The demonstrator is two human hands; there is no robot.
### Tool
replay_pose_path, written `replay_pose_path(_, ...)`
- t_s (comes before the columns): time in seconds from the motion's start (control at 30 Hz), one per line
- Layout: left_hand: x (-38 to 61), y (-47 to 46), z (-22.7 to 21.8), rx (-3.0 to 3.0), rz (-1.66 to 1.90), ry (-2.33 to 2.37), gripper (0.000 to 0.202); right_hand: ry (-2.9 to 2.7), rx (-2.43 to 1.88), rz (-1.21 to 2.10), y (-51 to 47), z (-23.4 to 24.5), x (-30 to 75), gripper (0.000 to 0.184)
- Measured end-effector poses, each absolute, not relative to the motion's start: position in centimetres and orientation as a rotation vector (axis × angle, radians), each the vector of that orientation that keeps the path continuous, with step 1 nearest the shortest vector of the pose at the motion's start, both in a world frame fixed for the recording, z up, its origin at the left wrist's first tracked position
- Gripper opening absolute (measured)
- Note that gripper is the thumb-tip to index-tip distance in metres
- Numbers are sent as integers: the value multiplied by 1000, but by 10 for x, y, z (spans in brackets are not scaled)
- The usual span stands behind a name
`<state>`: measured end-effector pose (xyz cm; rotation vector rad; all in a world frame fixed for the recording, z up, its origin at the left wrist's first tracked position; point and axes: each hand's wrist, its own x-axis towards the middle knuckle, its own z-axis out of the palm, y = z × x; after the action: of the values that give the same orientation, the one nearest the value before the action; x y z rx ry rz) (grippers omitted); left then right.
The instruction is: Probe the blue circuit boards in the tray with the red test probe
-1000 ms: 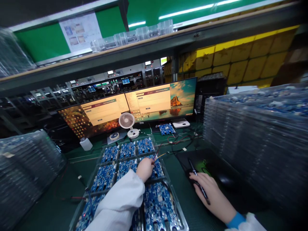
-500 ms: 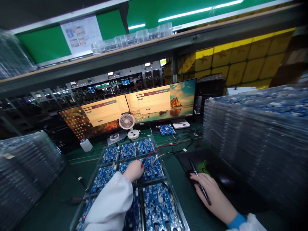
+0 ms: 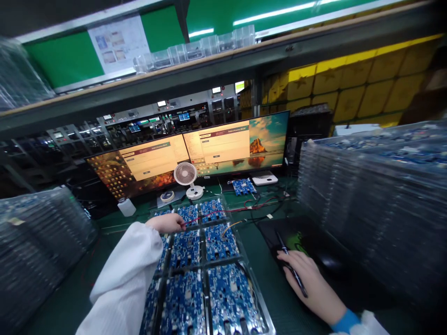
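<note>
My left hand (image 3: 169, 223) is closed in a pinch on the end of a red cable (image 3: 213, 212), above the upper left of a clear tray (image 3: 267, 316). Blue circuit boards (image 3: 185, 249) sit in the tray's compartments, several in rows. A thin yellowish cable (image 3: 231, 226) runs to a board (image 3: 221, 242) in the right column. My right hand (image 3: 310, 284) lies on a black mouse pad (image 3: 279, 228) and holds a dark pen (image 3: 295, 274) between its fingers. Beside that hand is a dark mouse (image 3: 328, 261). The left fingertips partly hide the cable's end.
Tall stacks of board-filled trays stand at right (image 3: 366, 200) and left (image 3: 45, 242). Behind are two monitors (image 3: 230, 149), a small white fan (image 3: 186, 174), a tape roll (image 3: 167, 196), a white bottle (image 3: 126, 207) and a lone board (image 3: 244, 186). A shelf (image 3: 209, 60) crosses overhead.
My left hand has moved left and away from me, from the middle boards to the upper left, drawing the red cable along. My right hand stays in place with the pen.
</note>
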<state>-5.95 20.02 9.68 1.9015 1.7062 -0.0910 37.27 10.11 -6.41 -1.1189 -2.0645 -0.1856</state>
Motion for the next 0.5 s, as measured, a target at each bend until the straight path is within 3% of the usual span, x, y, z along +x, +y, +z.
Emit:
replay_pose_path(0.07,-65,204,105,1837,-10,1674,11,-2069,-1101,-214,101,-63,373,26)
replay_pose_path(0.23,-55,219,102,1510,878,1279,41,-2069,-1091,-256,102,-62,371,25)
replay_pose_path(0.33,-30,235,86,1446,1260,1241,45,-2076,-1087,-257,102,-63,372,25)
replay_pose_path(0.5,8,248,47,1736,1109,1564,16,-2106,-1124,-209,103,-66,376,26)
